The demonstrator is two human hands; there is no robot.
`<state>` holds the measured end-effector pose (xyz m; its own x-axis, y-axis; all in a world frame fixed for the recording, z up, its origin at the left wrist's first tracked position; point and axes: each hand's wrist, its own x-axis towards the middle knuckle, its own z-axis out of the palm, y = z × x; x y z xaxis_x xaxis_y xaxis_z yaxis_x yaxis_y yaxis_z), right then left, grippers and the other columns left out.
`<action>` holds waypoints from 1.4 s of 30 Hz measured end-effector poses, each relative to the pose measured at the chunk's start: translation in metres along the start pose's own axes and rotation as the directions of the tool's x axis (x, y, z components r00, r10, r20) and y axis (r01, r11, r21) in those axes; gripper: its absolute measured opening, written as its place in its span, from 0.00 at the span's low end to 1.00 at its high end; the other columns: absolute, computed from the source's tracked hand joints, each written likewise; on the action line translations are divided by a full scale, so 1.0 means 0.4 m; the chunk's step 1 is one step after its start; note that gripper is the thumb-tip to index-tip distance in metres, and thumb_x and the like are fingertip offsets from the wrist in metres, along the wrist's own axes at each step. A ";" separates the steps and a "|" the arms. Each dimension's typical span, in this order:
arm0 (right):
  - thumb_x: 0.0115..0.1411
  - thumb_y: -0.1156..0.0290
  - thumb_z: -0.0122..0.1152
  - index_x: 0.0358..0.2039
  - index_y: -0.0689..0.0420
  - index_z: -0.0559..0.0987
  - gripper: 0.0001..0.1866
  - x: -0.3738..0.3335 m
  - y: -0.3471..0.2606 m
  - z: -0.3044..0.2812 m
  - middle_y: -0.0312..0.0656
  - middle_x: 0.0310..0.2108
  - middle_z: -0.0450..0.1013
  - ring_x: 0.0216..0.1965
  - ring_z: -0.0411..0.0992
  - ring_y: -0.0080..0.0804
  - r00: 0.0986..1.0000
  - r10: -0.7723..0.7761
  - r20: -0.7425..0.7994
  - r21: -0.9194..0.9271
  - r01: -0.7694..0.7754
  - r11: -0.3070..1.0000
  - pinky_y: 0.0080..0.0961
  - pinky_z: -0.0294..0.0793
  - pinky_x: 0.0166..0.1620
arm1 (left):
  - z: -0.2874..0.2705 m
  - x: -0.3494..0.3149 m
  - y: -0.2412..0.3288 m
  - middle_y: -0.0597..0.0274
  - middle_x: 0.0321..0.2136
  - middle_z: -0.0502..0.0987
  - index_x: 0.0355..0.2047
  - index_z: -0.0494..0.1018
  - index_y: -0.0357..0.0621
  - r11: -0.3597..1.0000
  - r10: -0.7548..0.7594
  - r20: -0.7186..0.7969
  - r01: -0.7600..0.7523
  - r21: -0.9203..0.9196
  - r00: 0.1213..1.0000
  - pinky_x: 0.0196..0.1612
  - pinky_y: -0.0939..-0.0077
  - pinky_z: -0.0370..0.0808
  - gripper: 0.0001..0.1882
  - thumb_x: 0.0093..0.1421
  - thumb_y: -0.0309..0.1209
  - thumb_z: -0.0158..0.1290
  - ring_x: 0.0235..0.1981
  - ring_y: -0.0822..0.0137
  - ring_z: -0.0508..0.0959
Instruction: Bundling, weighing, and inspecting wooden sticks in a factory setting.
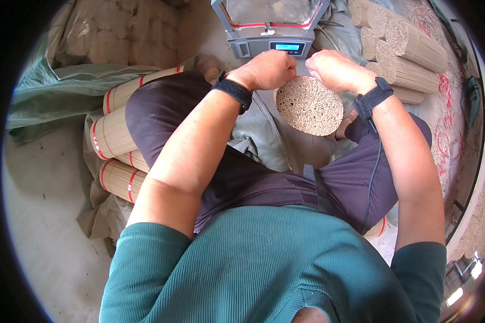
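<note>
A round bundle of thin wooden sticks [310, 107] stands between my knees, its packed stick ends facing up toward me. My left hand [267, 70] is closed, knuckles up, just past the bundle's far left rim. Across from it, my right hand [335, 70] is closed too, at the far right rim, with a small gap between both fists. Whatever the fingers pinch is too small or hidden to make out. Just beyond my hands sits a grey weighing scale [269, 44] with a lit blue display.
Stick bundles without red bands [407, 46] are stacked at the far right, beside loose sticks and red scraps [442, 118]. Red-banded bundles [113, 137] lie by my left leg. Green sheeting [64, 97] and a large wrapped stack [118, 32] are at the far left.
</note>
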<state>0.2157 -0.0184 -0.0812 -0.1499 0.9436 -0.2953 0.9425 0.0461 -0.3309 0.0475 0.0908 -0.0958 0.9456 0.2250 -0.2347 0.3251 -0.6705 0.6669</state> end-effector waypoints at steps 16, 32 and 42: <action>0.50 0.76 0.53 0.25 0.60 0.76 0.04 0.012 0.009 0.002 0.52 0.27 0.73 0.34 0.72 0.53 0.998 -0.033 0.046 -0.036 0.035 0.999 0.42 0.71 0.36 | -0.021 0.023 0.025 0.49 0.26 0.77 0.28 0.76 0.42 0.969 0.064 0.047 -0.073 0.236 0.997 0.38 0.60 0.73 0.07 0.52 0.30 0.50 0.33 0.50 0.77; 0.48 0.78 0.51 0.26 0.62 0.78 0.07 0.019 -0.003 -0.004 0.54 0.28 0.74 0.35 0.72 0.54 0.996 0.003 0.087 -0.111 0.007 0.994 0.41 0.71 0.37 | -0.027 0.049 0.043 0.50 0.28 0.78 0.27 0.79 0.44 0.896 0.086 0.130 -0.134 0.424 0.988 0.40 0.61 0.74 0.08 0.51 0.30 0.51 0.35 0.52 0.78; 0.49 0.75 0.54 0.24 0.62 0.76 0.04 0.023 -0.012 -0.001 0.54 0.25 0.73 0.32 0.72 0.54 0.992 -0.061 0.113 -0.015 0.063 0.998 0.42 0.71 0.36 | 0.053 0.034 -0.024 0.49 0.28 0.79 0.26 0.79 0.45 0.838 -0.020 0.218 -0.103 0.536 0.976 0.37 0.60 0.75 0.08 0.51 0.30 0.50 0.32 0.50 0.79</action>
<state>0.2100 -0.0096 -0.0819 -0.2401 0.8958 -0.3741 0.9354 0.1105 -0.3358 0.0571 0.0851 -0.1203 0.9146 0.0782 -0.3966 0.1709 -0.9639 0.2040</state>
